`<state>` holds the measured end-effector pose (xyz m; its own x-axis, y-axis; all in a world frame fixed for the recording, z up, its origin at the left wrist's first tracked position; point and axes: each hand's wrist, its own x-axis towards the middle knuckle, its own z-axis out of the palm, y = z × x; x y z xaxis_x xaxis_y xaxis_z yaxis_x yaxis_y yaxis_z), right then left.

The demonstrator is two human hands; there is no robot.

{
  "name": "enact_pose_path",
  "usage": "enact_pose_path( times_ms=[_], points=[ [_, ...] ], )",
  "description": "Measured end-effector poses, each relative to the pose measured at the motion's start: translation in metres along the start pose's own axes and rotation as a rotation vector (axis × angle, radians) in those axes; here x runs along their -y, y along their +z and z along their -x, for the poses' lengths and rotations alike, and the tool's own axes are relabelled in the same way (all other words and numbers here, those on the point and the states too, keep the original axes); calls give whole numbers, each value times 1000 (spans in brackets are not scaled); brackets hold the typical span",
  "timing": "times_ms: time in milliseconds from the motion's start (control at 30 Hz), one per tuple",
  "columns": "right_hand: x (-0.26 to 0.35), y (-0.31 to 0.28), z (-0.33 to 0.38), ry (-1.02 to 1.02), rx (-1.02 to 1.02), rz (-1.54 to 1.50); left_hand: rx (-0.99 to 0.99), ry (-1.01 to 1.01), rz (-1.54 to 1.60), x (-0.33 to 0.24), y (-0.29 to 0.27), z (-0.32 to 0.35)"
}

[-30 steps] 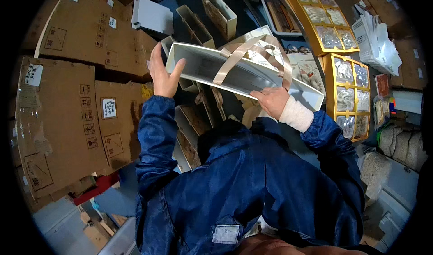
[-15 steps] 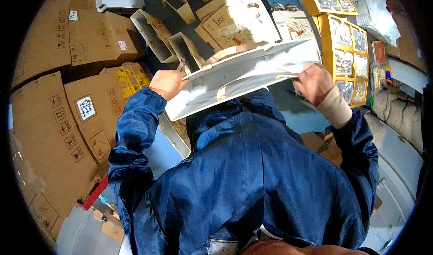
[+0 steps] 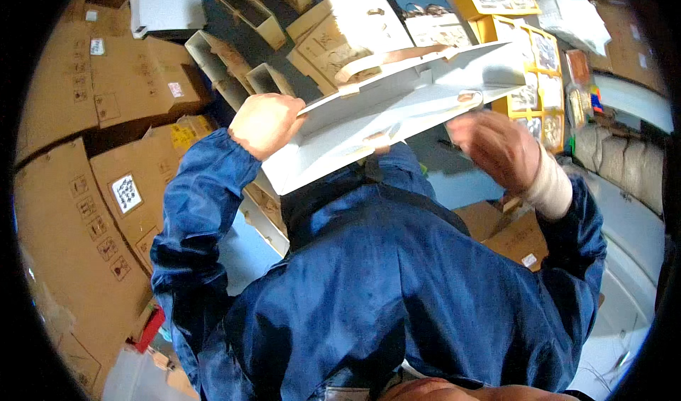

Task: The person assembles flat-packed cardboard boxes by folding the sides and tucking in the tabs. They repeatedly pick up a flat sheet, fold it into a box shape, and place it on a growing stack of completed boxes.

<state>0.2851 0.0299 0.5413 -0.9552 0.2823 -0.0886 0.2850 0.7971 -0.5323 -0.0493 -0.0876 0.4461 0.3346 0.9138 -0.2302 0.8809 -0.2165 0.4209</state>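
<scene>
In front of my body an opened paper gift bag [image 3: 369, 113], white inside, tilts with its mouth facing up toward me. A ribbon handle [image 3: 390, 60] arches over its far rim, and another loop shows along the near side. My left hand [image 3: 266, 125] is closed round the bag's left end. Just below the bag's right part is my right hand [image 3: 500, 149], apart from the near rim. Its fingers are blurred by motion, so what they do is unclear. Several other opened bags [image 3: 220, 67] stand beyond my left hand.
Flat printed bags [image 3: 347, 39] lie at the far middle. Yellow boxes with clear windows [image 3: 528, 74] stand to the right, near a plastic-wrapped bundle [image 3: 567, 14]. Large cardboard cartons [image 3: 71, 209] stack on the left. Another carton [image 3: 518, 241] sits low at the right.
My right hand has come away from the bag's near right edge and moved down. The bag's right end has swung up and to the right; my left hand keeps its hold.
</scene>
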Motion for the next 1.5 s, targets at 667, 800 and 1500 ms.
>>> enact_pose_path(
  times_ms=[667, 800, 1500],
  points=[
    [-170, 187, 43, 453, 237, -144, 211, 243, 343, -83, 5, -48],
    [-201, 237, 0, 581, 48, -266, 174, 221, 396, -75, 23, -51],
    [-190, 261, -33, 690, -216, -813, 221, 261, 355, -41, 29, -66]
  ],
)
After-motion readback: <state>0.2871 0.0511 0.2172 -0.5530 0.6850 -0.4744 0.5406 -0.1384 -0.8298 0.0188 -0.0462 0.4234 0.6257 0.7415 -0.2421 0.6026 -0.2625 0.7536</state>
